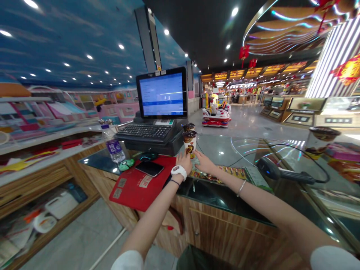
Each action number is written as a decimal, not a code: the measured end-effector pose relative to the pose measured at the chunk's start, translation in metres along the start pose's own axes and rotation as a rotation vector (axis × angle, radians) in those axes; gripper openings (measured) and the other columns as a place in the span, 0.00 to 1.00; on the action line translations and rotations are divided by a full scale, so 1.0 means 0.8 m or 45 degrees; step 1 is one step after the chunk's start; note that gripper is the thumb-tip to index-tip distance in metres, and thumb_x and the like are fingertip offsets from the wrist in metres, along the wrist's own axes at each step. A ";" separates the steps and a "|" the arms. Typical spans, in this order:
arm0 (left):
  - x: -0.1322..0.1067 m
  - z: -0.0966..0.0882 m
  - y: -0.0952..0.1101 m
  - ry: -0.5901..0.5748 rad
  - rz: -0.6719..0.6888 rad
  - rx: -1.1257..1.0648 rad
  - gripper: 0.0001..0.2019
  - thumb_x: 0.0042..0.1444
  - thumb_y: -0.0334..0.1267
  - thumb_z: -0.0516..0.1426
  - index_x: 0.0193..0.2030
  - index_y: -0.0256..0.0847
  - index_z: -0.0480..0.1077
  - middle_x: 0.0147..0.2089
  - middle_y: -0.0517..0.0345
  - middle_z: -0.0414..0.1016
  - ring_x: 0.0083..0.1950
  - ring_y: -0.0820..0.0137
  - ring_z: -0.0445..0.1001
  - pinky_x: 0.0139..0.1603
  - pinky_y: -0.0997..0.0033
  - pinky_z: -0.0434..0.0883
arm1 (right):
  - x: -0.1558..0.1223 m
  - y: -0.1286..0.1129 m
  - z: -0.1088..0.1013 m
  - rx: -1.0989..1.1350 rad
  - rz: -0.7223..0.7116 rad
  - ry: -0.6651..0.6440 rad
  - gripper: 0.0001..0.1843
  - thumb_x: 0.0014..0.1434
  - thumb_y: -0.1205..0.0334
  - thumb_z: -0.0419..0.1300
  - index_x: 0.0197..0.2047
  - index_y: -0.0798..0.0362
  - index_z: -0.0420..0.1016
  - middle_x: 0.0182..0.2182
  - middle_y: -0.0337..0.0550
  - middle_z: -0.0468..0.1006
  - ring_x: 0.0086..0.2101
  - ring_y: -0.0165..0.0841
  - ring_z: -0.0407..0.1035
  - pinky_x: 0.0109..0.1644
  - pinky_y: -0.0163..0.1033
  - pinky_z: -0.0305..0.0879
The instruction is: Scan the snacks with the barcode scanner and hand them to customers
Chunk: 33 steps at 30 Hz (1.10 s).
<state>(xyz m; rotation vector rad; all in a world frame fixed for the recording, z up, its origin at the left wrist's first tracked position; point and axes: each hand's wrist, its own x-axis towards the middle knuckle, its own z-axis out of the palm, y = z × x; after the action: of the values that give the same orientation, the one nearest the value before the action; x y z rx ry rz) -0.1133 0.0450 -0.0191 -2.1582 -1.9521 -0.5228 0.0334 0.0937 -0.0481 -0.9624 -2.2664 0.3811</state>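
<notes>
A paper cup [190, 139] with a dark lid and a brown-and-white print stands upright on the counter in front of me. Behind it is a second cup [189, 126] of the same kind, partly hidden. My left hand [183, 162], with a white watch at the wrist, reaches to the lower left of the nearer cup; its stretched fingers overlap the cup and seem to touch it. On the other side, my right hand [204, 162] has its fingers spread close to the cup's base. A printed sheet [233, 173] lies beneath and beside the right forearm.
Left of the hands are a red mat [140, 191], a phone [149, 168], a mouse [149, 156] and a water bottle [114, 146]. A monitor [161, 93] and keyboard [144, 131] stand behind. To the right lies a corded barcode scanner [284, 173], near another large cup [320, 140].
</notes>
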 end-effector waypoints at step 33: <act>0.032 0.003 -0.023 -0.071 -0.126 0.093 0.28 0.59 0.28 0.51 0.68 0.34 0.61 0.72 0.43 0.58 0.71 0.53 0.58 0.69 0.54 0.59 | 0.058 0.007 0.025 -0.156 0.110 -0.087 0.41 0.56 0.69 0.55 0.72 0.59 0.52 0.72 0.55 0.49 0.69 0.48 0.50 0.70 0.58 0.53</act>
<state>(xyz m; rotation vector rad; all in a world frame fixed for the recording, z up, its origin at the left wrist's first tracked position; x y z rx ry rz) -0.1291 0.0718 -0.0131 -2.0623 -2.0815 -0.4044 -0.0014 0.1310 -0.0457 -1.1287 -2.3370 0.3196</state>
